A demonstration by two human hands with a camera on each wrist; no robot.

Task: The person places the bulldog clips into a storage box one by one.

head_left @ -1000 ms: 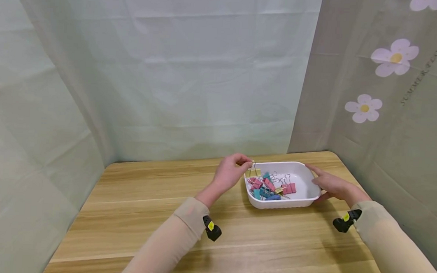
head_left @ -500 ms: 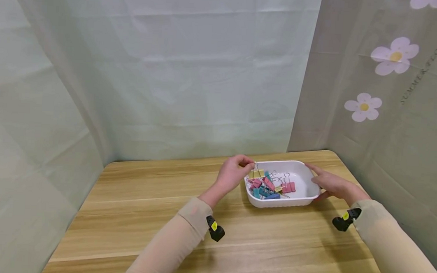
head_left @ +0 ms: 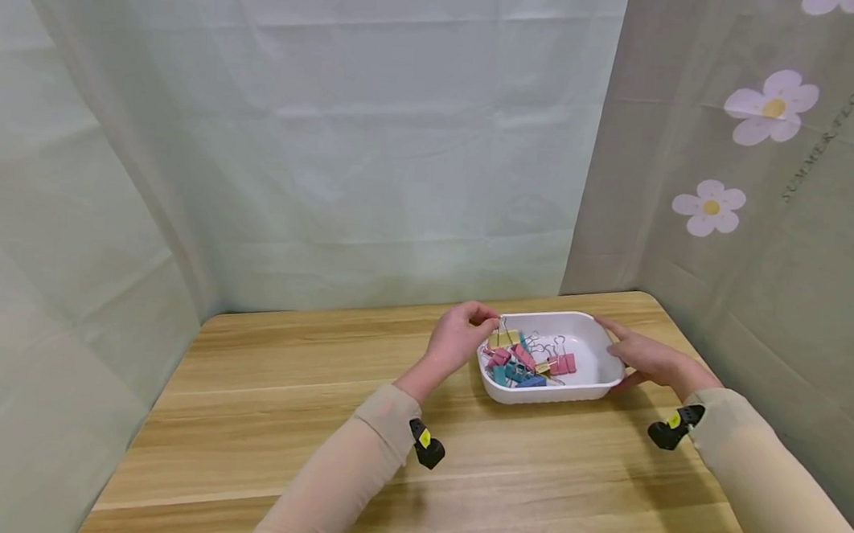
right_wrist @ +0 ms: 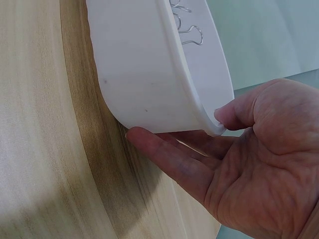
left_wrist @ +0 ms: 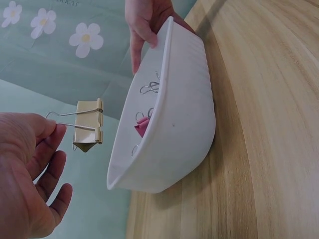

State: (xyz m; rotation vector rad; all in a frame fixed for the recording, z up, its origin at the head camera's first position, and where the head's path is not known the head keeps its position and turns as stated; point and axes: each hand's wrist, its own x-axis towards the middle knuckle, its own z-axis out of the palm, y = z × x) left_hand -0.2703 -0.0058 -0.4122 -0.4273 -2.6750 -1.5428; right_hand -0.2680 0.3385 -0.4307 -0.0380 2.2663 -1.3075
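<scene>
My left hand (head_left: 455, 336) pinches the wire handle of a yellow binder clip (left_wrist: 87, 122) between thumb and forefinger, its other fingers loosely bent. The clip hangs over the left end of a white plastic bin (head_left: 546, 397), close above the heap inside. Gripping the bin's right end is my right hand (head_left: 650, 360); in the right wrist view its thumb hooks over the rim and its fingers (right_wrist: 172, 160) lie along the outside wall. Several more binder clips crowd the bin's left half, among them pink clips (head_left: 562, 364) and a blue clip (head_left: 532, 381).
The bin stands on a wood-grain table (head_left: 303, 409), towards its back right. A pale curtain (head_left: 404, 153) rises behind the table, and a grey-green sheet with printed flowers (head_left: 711, 207) hangs on the right. A small black camera (head_left: 428, 448) is strapped to the left wrist.
My left hand has shifted slightly to the right with the yellow binder clip in its pinch. The right hand keeps its hold on the bin.
</scene>
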